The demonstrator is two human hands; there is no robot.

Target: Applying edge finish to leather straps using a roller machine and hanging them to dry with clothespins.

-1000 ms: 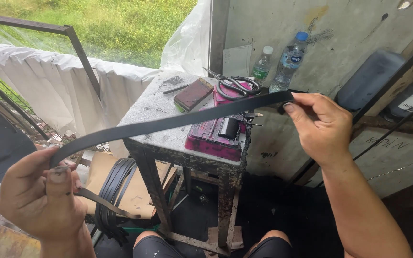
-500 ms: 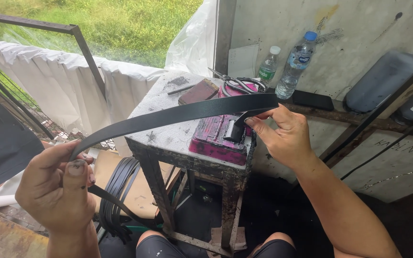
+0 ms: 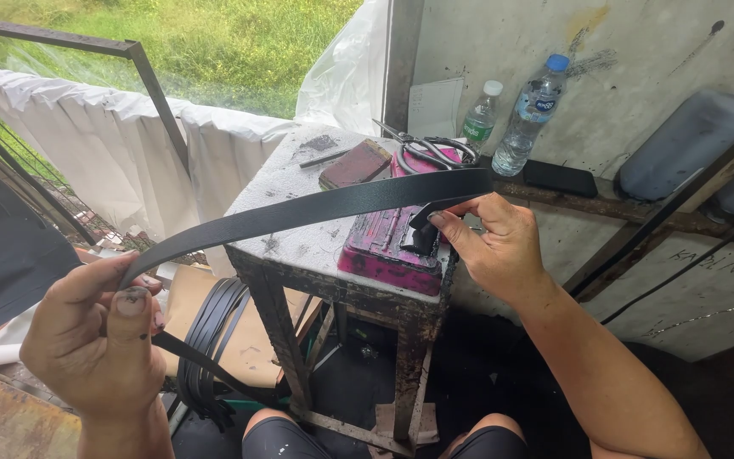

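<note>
A long black strap (image 3: 316, 206) stretches across the view from lower left to upper right. My left hand (image 3: 99, 340) pinches it near the lower left, thumb on top, and the strap's loose tail hangs below that hand. My right hand (image 3: 493, 246) grips the strap's other end, which is folded back under itself above a pink stained block (image 3: 388, 242). The block lies on a small worn stool-like table (image 3: 299, 183).
On the table lie scissors (image 3: 422, 149) and a dark red wallet-like case (image 3: 354, 164). Two plastic bottles (image 3: 530, 115) and a black phone (image 3: 559, 178) stand on a rusty ledge by the wall. A bundle of black straps (image 3: 210, 340) hangs below the table.
My right hand slid leftward and down along the strap, from beyond the table's right side to just above the pink block, and folded the strap's end. My left hand barely shifted.
</note>
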